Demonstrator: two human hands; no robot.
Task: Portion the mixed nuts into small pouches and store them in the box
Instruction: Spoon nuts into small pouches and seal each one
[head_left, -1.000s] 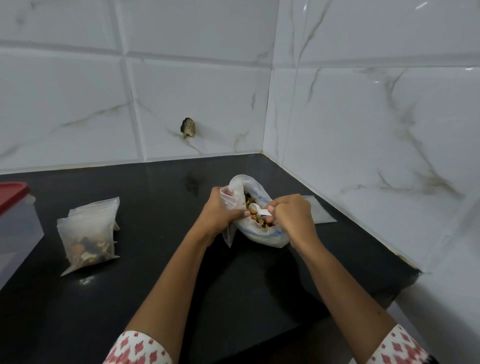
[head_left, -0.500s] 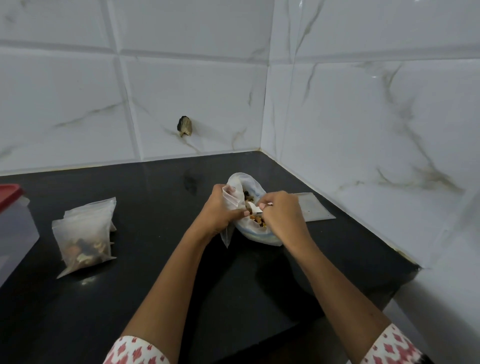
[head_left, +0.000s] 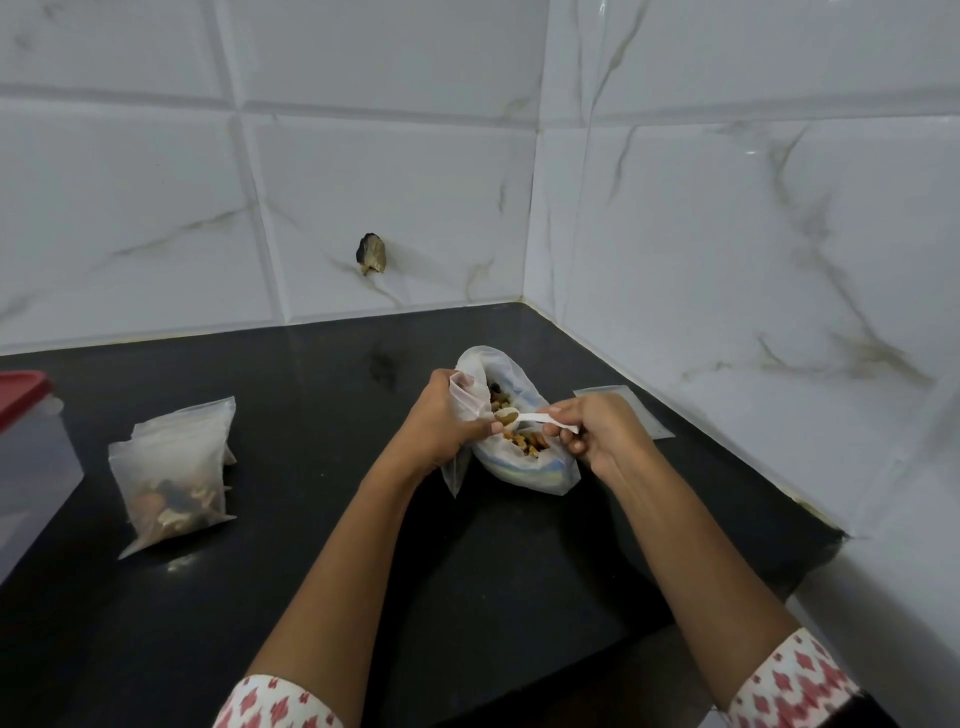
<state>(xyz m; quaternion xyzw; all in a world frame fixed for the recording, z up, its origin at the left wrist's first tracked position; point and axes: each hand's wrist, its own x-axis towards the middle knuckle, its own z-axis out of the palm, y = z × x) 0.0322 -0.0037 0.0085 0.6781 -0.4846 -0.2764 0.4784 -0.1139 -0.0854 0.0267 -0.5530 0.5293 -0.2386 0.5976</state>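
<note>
Patterned sleeves (head_left: 789, 686) sit nearest, above the black tabletop (head_left: 467, 597). The left hand (head_left: 447, 415) grips the mouth of a clear pouch (head_left: 466, 402), touching the open bag (head_left: 519, 470) of nuts (head_left: 524, 441). The right hand (head_left: 602, 431) pinches a white spoon (head_left: 532, 418), its loaded bowl at the pouch's mouth. Well to the left lie filled pouches (head_left: 176, 467), and at the edge stands the box (head_left: 31, 467) with a red lid. An empty pouch (head_left: 641, 410) lies flat behind the right hand, near the wall (head_left: 727, 260).

**Desk:** Cut off?
**Photographer:** The clear plastic box with red lid (head_left: 31, 467), at the left edge.
**Desk:** Hidden?
**Photographer:** The left hand (head_left: 444, 421) covers much of the small clear pouch (head_left: 453, 470) it grips; the right hand (head_left: 605, 436), holding a white plastic spoon (head_left: 530, 417), hides part of a flat clear pouch (head_left: 652, 423).
</note>
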